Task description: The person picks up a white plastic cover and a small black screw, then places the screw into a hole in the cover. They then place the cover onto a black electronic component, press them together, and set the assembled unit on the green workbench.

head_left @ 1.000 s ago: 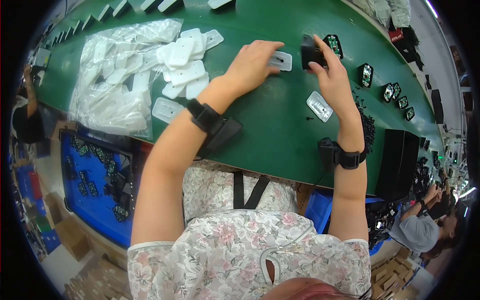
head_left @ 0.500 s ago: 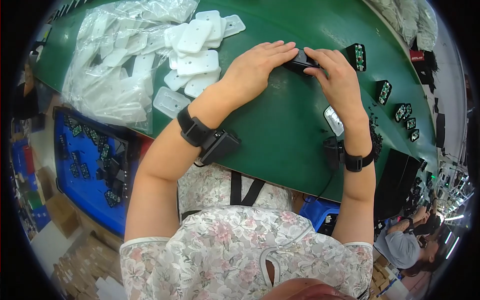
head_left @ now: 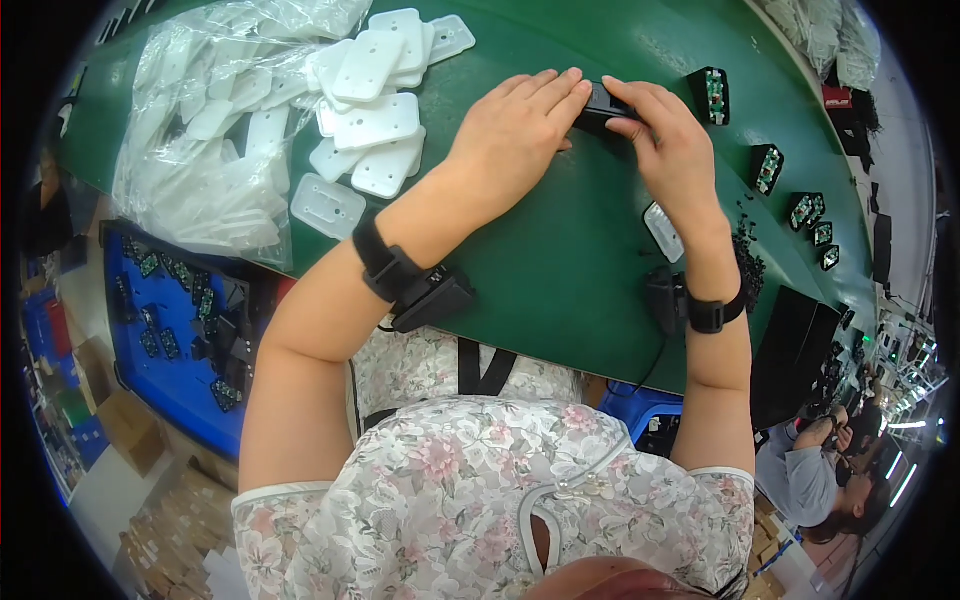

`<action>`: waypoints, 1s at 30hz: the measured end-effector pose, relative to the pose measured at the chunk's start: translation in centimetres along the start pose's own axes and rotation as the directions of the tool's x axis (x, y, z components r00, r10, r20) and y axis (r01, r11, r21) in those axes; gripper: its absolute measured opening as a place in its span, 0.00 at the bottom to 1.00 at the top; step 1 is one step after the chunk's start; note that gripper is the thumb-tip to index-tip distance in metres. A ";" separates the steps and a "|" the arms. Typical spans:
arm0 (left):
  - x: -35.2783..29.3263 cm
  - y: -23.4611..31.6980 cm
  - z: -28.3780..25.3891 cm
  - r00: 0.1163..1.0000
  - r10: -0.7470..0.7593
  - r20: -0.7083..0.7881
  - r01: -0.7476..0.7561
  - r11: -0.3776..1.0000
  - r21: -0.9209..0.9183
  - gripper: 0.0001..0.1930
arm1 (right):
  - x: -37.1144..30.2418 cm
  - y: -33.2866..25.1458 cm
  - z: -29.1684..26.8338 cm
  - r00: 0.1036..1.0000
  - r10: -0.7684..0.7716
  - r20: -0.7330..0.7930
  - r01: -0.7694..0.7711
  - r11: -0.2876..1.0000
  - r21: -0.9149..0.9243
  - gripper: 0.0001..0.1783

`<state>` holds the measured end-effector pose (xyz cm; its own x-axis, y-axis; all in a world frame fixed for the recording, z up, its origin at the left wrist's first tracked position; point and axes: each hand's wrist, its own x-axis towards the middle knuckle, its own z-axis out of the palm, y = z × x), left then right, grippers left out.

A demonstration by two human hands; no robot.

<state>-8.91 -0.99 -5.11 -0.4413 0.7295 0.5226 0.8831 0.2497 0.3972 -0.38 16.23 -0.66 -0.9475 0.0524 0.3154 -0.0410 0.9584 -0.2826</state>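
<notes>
The head view shows one smooth black block (head_left: 603,100), roughly rectangular, between two bare hands at the far side of a glossy green surface (head_left: 550,260). The left hand (head_left: 512,145) lies flat, fingers straight and together, their tips at the block's left end; the right hand (head_left: 675,140) grips the right end between thumb and fingers.

Left of them is a loose pile of white plates (head_left: 378,122), thin and round-cornered with small holes; they overlap too much for a sure count. More sit in one crinkled clear plastic bag (head_left: 278,235). Two translucent plates lie separately: one below the pile (head_left: 327,206), one beside the right wrist (head_left: 663,232), partly hidden.

On the right stand six black housings (head_left: 767,168), angular shells with green circuit boards showing. Near the right forearm is a scatter of tiny black pieces (head_left: 748,262), too small to count. Two black straps (head_left: 372,250) circle the wrists, one each.
</notes>
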 end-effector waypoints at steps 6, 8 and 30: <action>3.1 -0.8 0.9 0.998 -0.052 -0.018 0.051 0.998 -0.042 0.21 | 2.0 1.8 -1.3 0.927 0.275 0.256 -0.360 0.845 0.396 0.16; 3.4 -0.4 -0.1 0.925 -0.367 0.093 0.357 0.763 -0.539 0.15 | 0.9 0.6 -1.7 0.947 0.280 0.156 -0.316 0.736 0.598 0.18; 4.6 4.5 -0.8 0.887 -0.245 0.390 0.461 0.456 -0.761 0.14 | -5.6 0.2 -3.5 0.910 0.415 -0.020 -0.240 0.563 0.791 0.19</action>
<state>-7.12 3.03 -0.33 -0.5458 0.8348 0.0720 0.0783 -0.0348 0.9963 6.04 17.15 0.68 -0.8726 0.4510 0.1876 -0.0469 0.3049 -0.9512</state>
